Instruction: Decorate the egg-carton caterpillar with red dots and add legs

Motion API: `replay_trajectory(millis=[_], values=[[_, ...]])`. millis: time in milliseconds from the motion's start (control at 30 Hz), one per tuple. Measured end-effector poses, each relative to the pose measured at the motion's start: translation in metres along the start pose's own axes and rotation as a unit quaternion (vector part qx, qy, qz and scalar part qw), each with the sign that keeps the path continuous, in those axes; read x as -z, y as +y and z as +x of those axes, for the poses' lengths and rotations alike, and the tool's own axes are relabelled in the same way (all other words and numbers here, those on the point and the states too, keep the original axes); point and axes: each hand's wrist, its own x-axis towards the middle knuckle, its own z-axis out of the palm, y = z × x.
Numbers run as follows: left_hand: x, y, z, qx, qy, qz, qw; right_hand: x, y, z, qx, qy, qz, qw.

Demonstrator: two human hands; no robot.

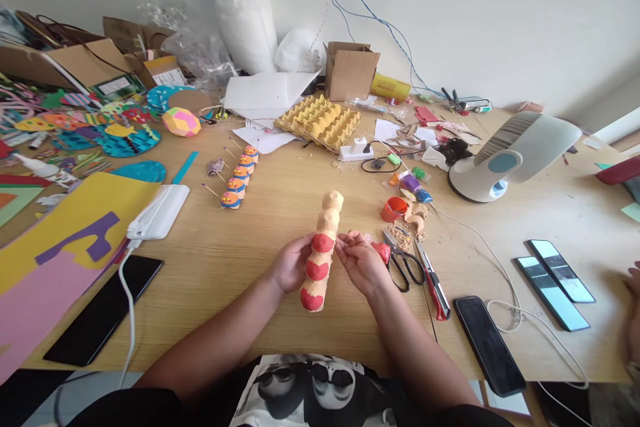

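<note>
The left hand (291,263) clasps a strip of egg-carton cups (321,253) from its left side, fingers curled round the middle of the strip, which is lifted just above the wooden table (240,260) in front of the person's chest and runs away from the body; its three nearer cups carry red patches while the far ones are bare cardboard; the right hand (361,260) sits just beside the strip on the right, its fingertips (345,242) pinched together close to the painted upper cup, though whether they pinch anything cannot be made out; just right of that hand lie a pair of scissors (405,261) with black handles and a red utility knife (434,283), with a lump of red clay (383,251) touching the scissors' blades; farther back sit an orange tape roll (393,208) and some paper scraps; a finished row of painted egg-carton cups (240,177) lies well to the left of the held strip, and a yellow egg tray (319,121) rests behind it; a white desk fan (510,153) stands to the right, a dark phone (487,343) lies near the table's front edge, and coloured paper sheets (60,247) cover the left side.
</note>
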Motion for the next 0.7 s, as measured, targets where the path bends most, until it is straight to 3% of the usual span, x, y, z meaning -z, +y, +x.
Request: replay_trajectory(millis=[133, 433, 700], values=[[0.0, 0.0, 0.0, -0.001, -0.02, 0.003, 1.0, -0.005, -0.005, -0.003, 0.032, -0.006, -0.018, 0.999], [-0.001, 0.002, 0.0, 0.013, -0.027, -0.024, 0.999, 0.002, -0.009, 0.004, 0.073, 0.061, -0.136, 0.986], [0.0, 0.001, 0.002, 0.004, -0.021, -0.025, 0.999, -0.006, -0.012, 0.0, 0.085, 0.004, -0.209, 0.974]])
